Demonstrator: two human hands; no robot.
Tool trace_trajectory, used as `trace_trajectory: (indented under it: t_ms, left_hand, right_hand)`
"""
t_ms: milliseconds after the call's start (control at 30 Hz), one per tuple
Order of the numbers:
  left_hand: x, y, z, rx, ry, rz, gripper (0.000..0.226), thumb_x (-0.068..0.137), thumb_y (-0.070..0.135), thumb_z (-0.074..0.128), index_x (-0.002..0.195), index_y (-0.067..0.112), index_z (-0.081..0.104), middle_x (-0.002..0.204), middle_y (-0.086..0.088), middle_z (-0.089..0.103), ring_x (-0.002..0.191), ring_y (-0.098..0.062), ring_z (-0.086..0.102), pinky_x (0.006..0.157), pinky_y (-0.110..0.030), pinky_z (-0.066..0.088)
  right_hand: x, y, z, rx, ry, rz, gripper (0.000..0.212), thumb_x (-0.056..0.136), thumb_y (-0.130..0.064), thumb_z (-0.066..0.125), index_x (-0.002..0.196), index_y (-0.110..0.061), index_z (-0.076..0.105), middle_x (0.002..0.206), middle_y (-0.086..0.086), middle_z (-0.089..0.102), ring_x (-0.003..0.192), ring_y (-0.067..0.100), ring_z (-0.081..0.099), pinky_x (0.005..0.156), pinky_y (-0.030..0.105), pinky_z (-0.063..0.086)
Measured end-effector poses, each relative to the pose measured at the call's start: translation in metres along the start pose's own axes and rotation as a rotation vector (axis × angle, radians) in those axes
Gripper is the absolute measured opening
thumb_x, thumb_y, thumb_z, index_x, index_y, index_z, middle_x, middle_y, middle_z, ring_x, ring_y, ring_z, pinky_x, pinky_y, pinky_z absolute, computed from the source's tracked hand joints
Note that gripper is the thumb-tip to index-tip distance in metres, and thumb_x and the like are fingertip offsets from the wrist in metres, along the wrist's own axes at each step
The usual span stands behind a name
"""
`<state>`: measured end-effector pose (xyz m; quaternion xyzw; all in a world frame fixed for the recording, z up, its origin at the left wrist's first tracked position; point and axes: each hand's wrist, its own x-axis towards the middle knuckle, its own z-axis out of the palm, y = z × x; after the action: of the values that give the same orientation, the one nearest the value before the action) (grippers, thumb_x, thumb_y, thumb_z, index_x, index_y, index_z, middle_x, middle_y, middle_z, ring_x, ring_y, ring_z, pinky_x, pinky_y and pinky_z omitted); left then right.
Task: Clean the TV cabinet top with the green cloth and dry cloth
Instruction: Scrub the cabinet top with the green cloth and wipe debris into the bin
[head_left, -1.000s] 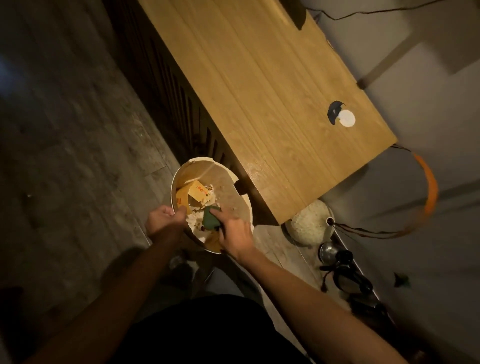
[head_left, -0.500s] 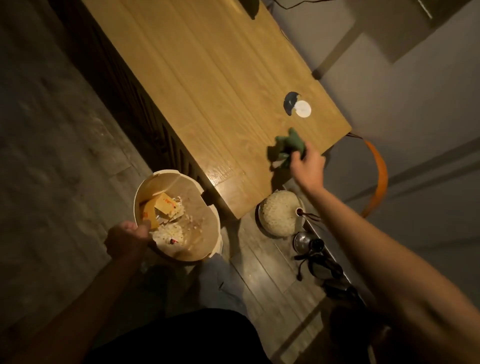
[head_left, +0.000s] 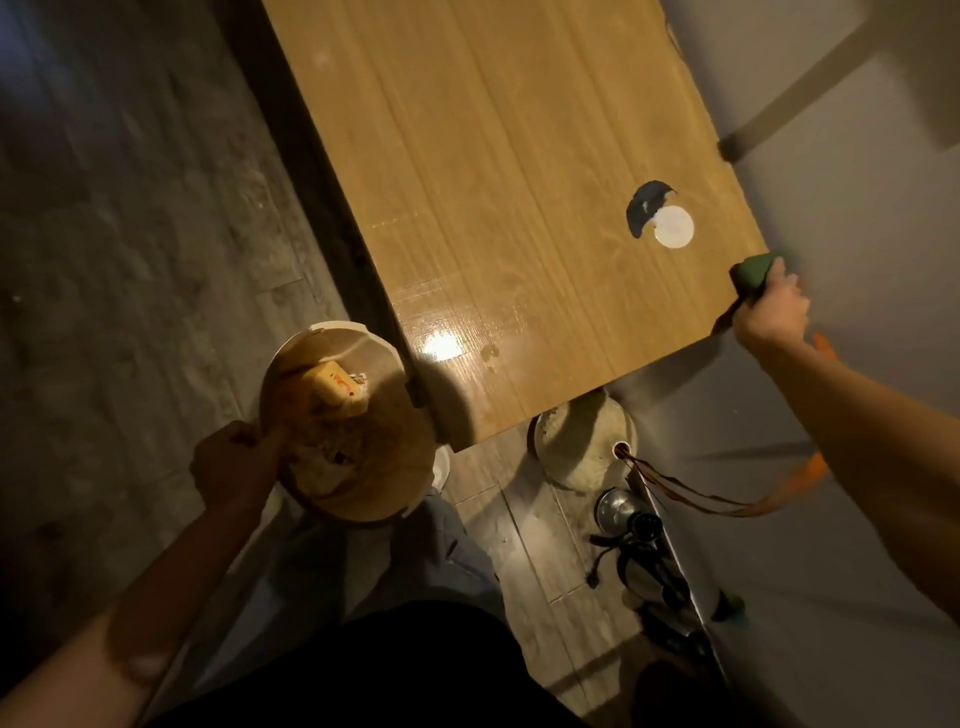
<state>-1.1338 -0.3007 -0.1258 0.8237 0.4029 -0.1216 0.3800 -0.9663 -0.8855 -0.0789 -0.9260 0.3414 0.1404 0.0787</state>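
Dim grey plank flooring (head_left: 130, 234) fills the left of the view, and a long wooden TV cabinet top (head_left: 519, 182) runs from the upper middle down toward the person, its near end shining with a bright spot of reflected light. At lower left the left hand (head_left: 234, 465) curls round the rim of a round waste bin (head_left: 395, 488), which stands just beside the cabinet's near corner and holds a yellow carton (head_left: 337, 387) and crumpled paper. Past the cabinet's end, on the floor, sits a pale round object (head_left: 582, 441) with dark cords trailing from it, and near it a small metal item and a tangle of black cables (head_left: 649, 566). Toward the right of the cabinet top lies a white disc (head_left: 674, 227), half covering a dark cable hole. At the far right corner the right hand (head_left: 771, 312) grips the green cloth (head_left: 753, 270), bunched against the cabinet's edge beside the pale wall (head_left: 857, 182); an orange strap (head_left: 810, 473) loops behind the forearm
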Motion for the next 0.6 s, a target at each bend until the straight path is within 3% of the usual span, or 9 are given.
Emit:
trace_trajectory:
  t_ms: [133, 400, 500, 600]
  left_hand:
    - [-0.004, 0.003, 0.0, -0.002, -0.022, -0.004, 0.031, 0.083, 0.032, 0.068, 0.066, 0.006, 0.064, 0.066, -0.016, 0.064, 0.07, -0.038, 0.064, 0.074, -0.054, 0.055]
    - [-0.002, -0.003, -0.003, -0.031, -0.064, -0.031, 0.046, 0.065, 0.055, 0.062, 0.068, 0.009, 0.066, 0.071, -0.015, 0.068, 0.074, -0.037, 0.066, 0.076, -0.056, 0.057]
    - [-0.003, -0.003, -0.004, -0.041, -0.069, -0.044, 0.035, 0.069, 0.05, 0.072, 0.066, 0.015, 0.065, 0.07, -0.01, 0.069, 0.073, -0.033, 0.068, 0.074, -0.054, 0.059]
    - [-0.002, -0.004, -0.008, -0.027, -0.084, -0.025, 0.021, 0.078, 0.037, 0.074, 0.067, 0.021, 0.065, 0.07, -0.004, 0.068, 0.075, -0.03, 0.068, 0.074, -0.05, 0.058]
  right_hand:
    - [-0.025, -0.008, 0.02, 0.007, 0.052, -0.018, 0.068, 0.1, -0.01, 0.049, 0.162, -0.012, 0.021, 0.161, 0.021, 0.029, 0.139, 0.049, 0.039, 0.114, 0.06, 0.032]
    - [-0.108, -0.058, 0.045, -0.028, 0.101, -0.22, 0.056, 0.095, -0.015, 0.053, 0.148, -0.009, 0.033, 0.147, 0.022, 0.042, 0.118, 0.049, 0.056, 0.093, 0.057, 0.05]
    - [-0.14, -0.082, 0.057, -0.06, 0.106, -0.253, 0.056, 0.095, -0.02, 0.052, 0.146, -0.008, 0.034, 0.144, 0.022, 0.044, 0.111, 0.048, 0.059, 0.084, 0.054, 0.054]
    - [-0.172, -0.106, 0.071, -0.105, 0.103, -0.287, 0.062, 0.097, -0.025, 0.051, 0.152, -0.009, 0.03, 0.146, 0.024, 0.044, 0.116, 0.046, 0.059, 0.085, 0.053, 0.054]
